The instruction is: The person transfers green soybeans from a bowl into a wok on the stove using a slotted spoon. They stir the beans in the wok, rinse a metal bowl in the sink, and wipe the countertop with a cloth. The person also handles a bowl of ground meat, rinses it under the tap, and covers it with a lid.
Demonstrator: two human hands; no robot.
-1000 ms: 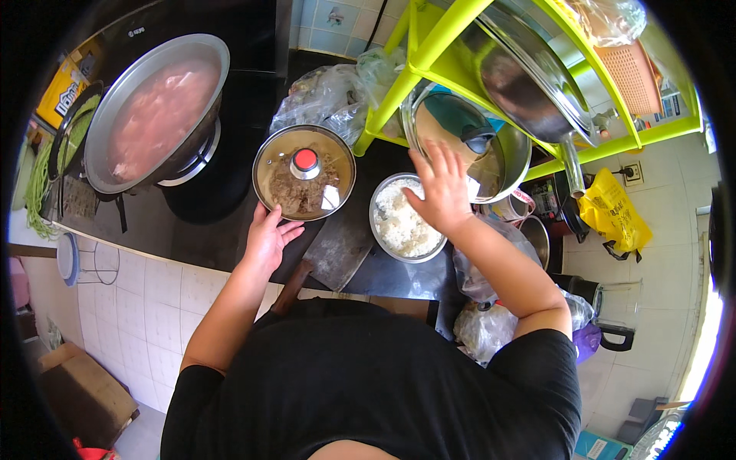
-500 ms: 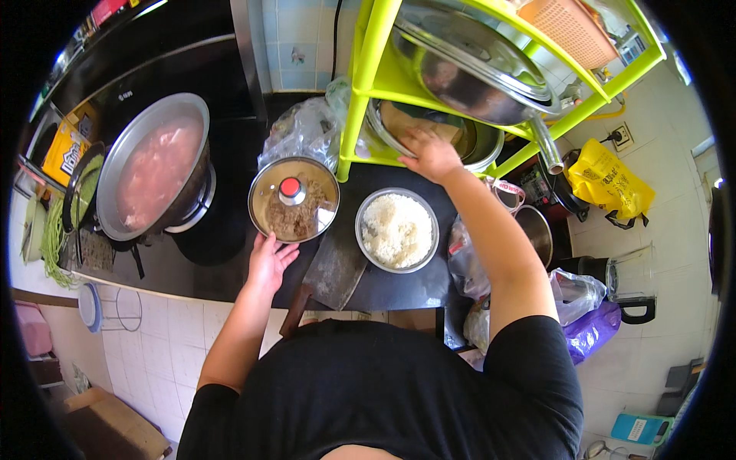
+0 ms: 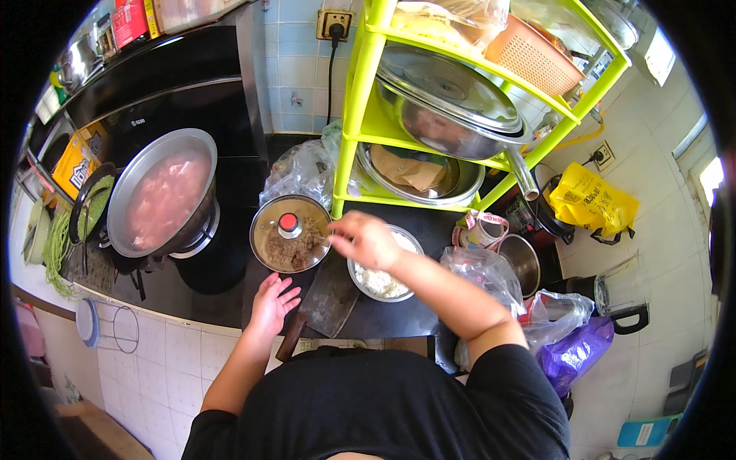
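Observation:
A round glass lid with a red-topped knob point(image 3: 288, 222) covers a dish of brown, crumbly food on the dark counter. My left hand point(image 3: 272, 307) is open, palm up with fingers spread, just below the near rim of the lid. Over the left part of a metal bowl of white rice point(image 3: 383, 284) hangs my right hand point(image 3: 366, 241), its fingers loosely bent and thumb apart, with the tips by the lid's right edge. Nothing shows in its grasp. A cleaver point(image 3: 331, 300) with a wooden handle lies between the dish and the rice bowl.
On the stove at left stands a large grey pot point(image 3: 123, 195) of pink, wet meat. A green shelf rack point(image 3: 349, 146) rises behind the rice, holding lidded pans. Plastic bags point(image 3: 491, 272) and a steel pot point(image 3: 521, 261) crowd the right side.
My right hand has come out of the lower shelf and moved left and nearer, over the rice bowl beside the lid. My left hand has slipped slightly off the dish's rim. The view has shifted.

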